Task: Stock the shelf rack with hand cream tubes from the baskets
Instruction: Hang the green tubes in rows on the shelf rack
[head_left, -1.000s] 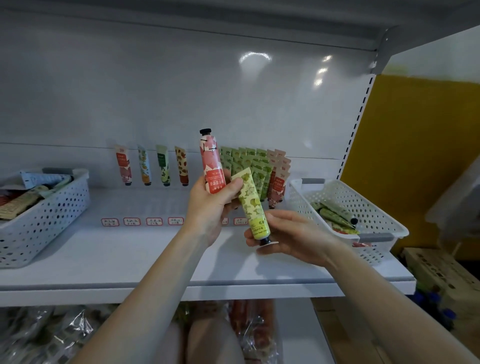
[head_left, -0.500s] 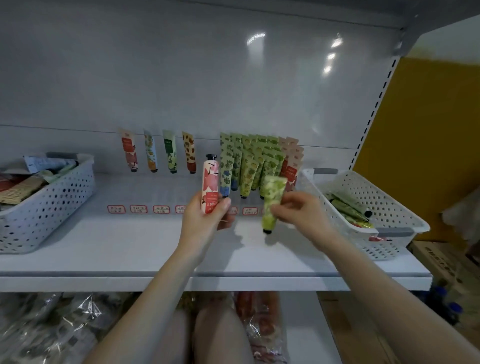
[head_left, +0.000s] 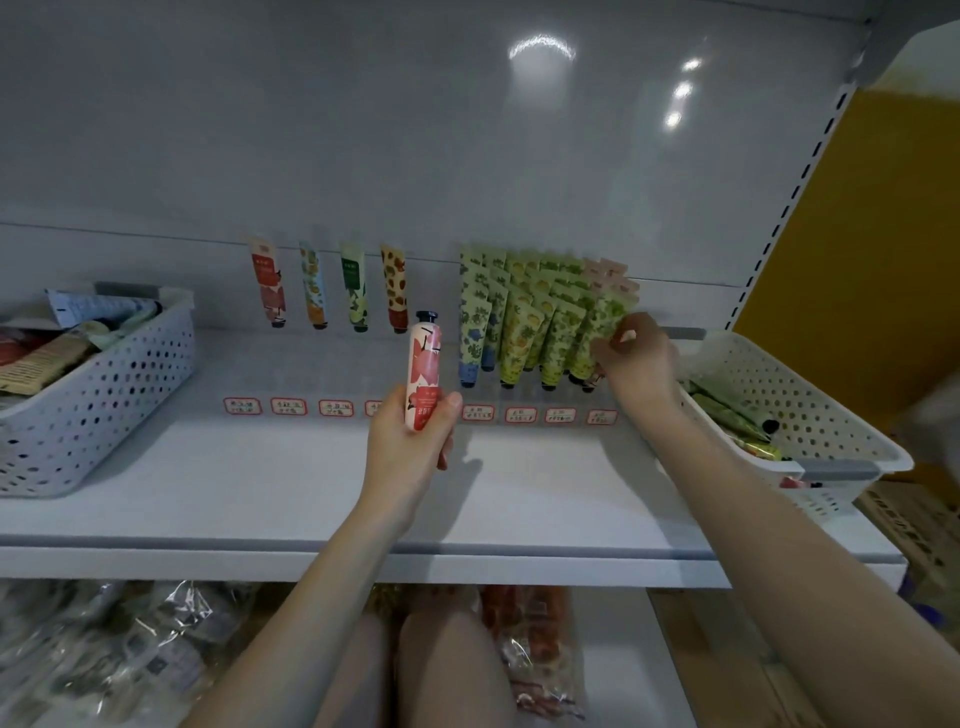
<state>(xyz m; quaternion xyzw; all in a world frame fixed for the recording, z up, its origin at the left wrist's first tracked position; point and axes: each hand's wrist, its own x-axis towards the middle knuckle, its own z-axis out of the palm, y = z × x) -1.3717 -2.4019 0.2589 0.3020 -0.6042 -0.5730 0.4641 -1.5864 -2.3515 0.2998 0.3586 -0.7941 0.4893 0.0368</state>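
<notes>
Although crinkly plastic packets (head_left: 130, 649) crowd the lower level closest to the person, they play no part in the job. Above them runs the white shelf (head_left: 260, 493). Over its front half the left hand (head_left: 410, 441) grips a pink tube (head_left: 425, 379) by its lower end, fingers and thumb wrapped round it, cap pointing up.

A tube like this is probably light and soft-walled, with a slick printed skin. Squeezing the middle could dent it, so the flat crimped end or the firm shoulder by the cap looks like the better hold.

Just beyond the hand, a line of small red-bordered labels (head_left: 519, 414) marks the slots. Further in, the right hand (head_left: 636, 358) has its fingers curled on a green tube (head_left: 602, 332) at the right end of the packed rows of tubes (head_left: 519, 322). Whether that tube is already seated cannot be told.

A left basket (head_left: 104, 395) and a right basket (head_left: 810, 415), both holding more stock, flank the work. The right basket sits just beside the working hand and crowds its wrist. Four single tubes (head_left: 311, 286) stand apart at the back left, so the slots there are thinly filled. The close-packed rows could topple if nudged.
</notes>
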